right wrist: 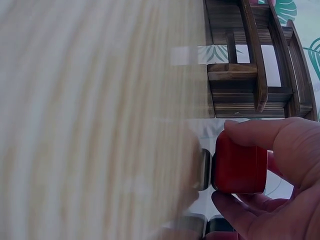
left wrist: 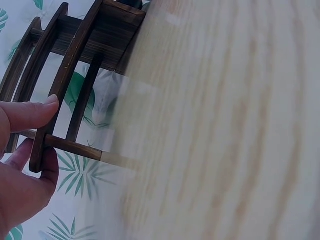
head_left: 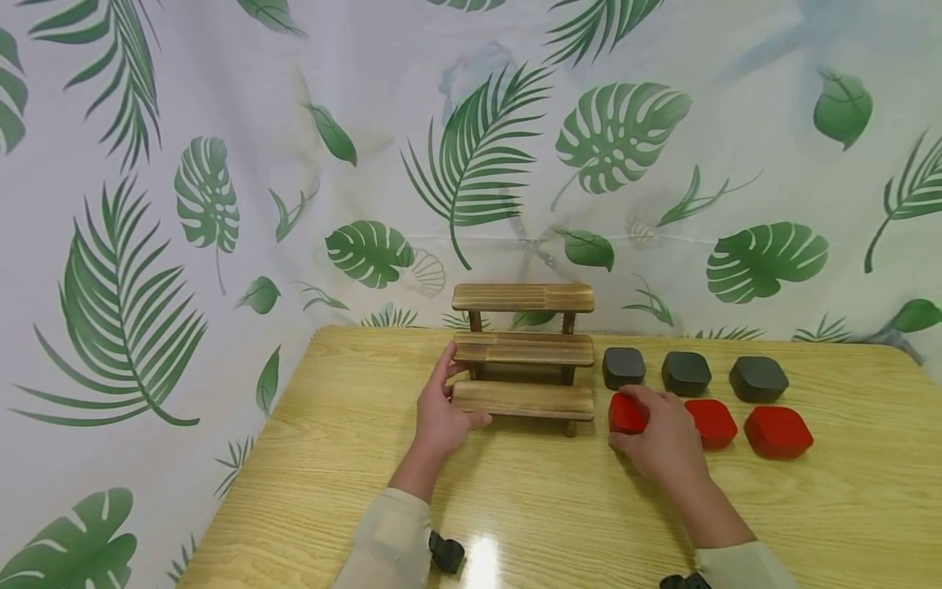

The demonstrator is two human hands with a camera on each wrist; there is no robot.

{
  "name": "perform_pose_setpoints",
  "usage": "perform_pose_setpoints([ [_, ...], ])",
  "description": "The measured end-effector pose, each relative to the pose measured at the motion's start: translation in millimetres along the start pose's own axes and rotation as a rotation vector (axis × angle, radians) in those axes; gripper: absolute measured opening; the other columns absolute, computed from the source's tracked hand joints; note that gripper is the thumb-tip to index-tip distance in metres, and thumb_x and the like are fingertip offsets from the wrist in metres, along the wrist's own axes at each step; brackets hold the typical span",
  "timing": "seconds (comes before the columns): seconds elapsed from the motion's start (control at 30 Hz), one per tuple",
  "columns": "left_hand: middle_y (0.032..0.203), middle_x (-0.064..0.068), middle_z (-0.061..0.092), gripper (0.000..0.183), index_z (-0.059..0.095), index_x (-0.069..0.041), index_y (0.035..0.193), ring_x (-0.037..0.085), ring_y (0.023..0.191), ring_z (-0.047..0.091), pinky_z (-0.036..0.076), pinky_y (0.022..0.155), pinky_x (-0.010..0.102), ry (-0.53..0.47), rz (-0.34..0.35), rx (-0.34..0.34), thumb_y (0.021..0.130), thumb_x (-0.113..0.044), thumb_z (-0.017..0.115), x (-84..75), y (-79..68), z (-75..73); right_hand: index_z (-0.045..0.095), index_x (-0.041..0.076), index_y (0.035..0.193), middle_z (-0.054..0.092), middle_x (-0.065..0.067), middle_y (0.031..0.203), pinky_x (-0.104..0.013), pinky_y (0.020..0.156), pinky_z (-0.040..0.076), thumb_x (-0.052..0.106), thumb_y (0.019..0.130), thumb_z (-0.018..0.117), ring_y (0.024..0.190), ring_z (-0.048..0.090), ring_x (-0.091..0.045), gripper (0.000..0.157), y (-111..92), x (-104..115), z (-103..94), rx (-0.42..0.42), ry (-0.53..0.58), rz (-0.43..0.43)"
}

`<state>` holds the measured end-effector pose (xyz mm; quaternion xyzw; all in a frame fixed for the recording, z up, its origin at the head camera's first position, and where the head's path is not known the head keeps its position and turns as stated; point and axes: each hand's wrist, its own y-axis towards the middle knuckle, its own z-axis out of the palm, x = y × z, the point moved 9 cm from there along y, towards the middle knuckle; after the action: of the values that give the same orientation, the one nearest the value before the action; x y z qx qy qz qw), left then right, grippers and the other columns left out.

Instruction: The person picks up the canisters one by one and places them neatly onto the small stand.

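Note:
A three-tier wooden stand (head_left: 522,348) stands near the back of the table. My left hand (head_left: 441,413) grips the left end of its lowest step, with the thumb in front and fingers behind, as the left wrist view shows. To the right of the stand, my right hand (head_left: 662,433) pinches a red rounded-square block (right wrist: 240,162) between thumb and fingers, close over the table. Two more red blocks, one in the middle (head_left: 711,423) and one at the far right (head_left: 778,432), sit to the right of that hand.
Behind the red blocks, a row of dark grey blocks stands on the table: left (head_left: 624,367), middle (head_left: 686,373) and right (head_left: 759,378). A leaf-patterned cloth (head_left: 515,147) hangs behind the wooden table (head_left: 338,425) and along its left side.

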<state>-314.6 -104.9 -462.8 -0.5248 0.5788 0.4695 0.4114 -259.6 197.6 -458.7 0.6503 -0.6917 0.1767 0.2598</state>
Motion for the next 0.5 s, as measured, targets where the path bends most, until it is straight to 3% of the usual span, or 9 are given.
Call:
perform_pose_setpoints([
  [0.23, 0.138, 0.006, 0.054, 0.119, 0.034, -0.033, 0.157, 0.036, 0.113, 0.046, 0.053, 0.072, 0.038, 0.000, -0.015, 0.004, 0.063, 0.019, 0.085, 0.7, 0.1, -0.5, 0.057, 0.006, 0.135, 0.052, -0.031, 0.124, -0.064, 0.082, 0.047, 0.016, 0.077, 0.085, 0.107, 0.050, -0.052, 0.066, -2, 3, -8.5, -0.042, 0.006, -0.006],
  [0.5, 0.138, 0.004, 0.054, 0.118, 0.033, -0.035, 0.157, 0.037, 0.117, 0.047, 0.053, 0.080, 0.039, 0.011, -0.019, 0.012, 0.065, 0.018, 0.084, -2.0, -0.4, -0.5, 0.056, 0.007, 0.137, 0.050, -0.030, 0.123, -0.064, 0.080, 0.048, 0.017, 0.079, 0.082, 0.107, 0.049, -0.052, 0.064, 0, 7, -17.9, -0.078, 0.036, 0.010],
])
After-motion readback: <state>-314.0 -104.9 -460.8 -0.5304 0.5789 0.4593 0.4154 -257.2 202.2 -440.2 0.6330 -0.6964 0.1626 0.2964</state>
